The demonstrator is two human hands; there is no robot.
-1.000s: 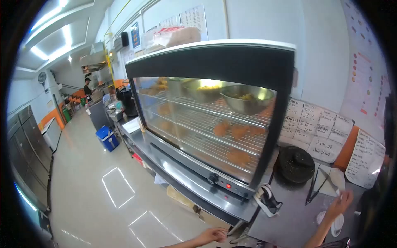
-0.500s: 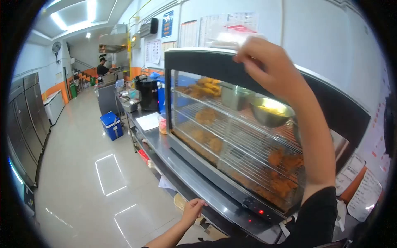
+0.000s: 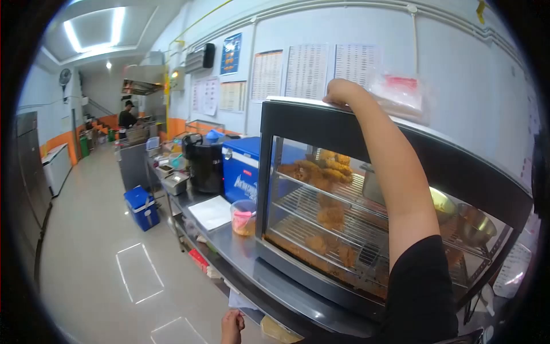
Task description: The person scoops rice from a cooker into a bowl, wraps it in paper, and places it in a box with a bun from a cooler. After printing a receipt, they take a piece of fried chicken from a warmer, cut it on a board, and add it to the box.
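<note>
A glass-fronted food warmer (image 3: 395,123) with a black frame stands on the steel counter, with fried chicken pieces (image 3: 329,215) on its wire racks. My right hand (image 3: 345,93) rests at the top edge of the warmer, fingers bent down over it. What those fingers hold, if anything, is hidden. To the right of that hand, a clear plastic pack (image 3: 398,94) with a red mark lies on top. Inside the warmer, a metal bowl (image 3: 442,206) is partly behind my forearm. Low in the view, my left hand (image 3: 232,325) hangs beside the counter, its fingers curled with nothing visible in them.
On the counter (image 3: 240,261) are a clear tub with a pink scoop (image 3: 243,219), white paper (image 3: 210,212), a blue cooler box (image 3: 243,172) and a black appliance (image 3: 205,166). Another blue cooler (image 3: 141,207) sits on the floor. A person (image 3: 127,118) stands at the far end.
My view has turned, so the warmer sits further right. My right hand has gone from above the warmer's front to its top edge, left of the plastic pack. My left hand appears lower.
</note>
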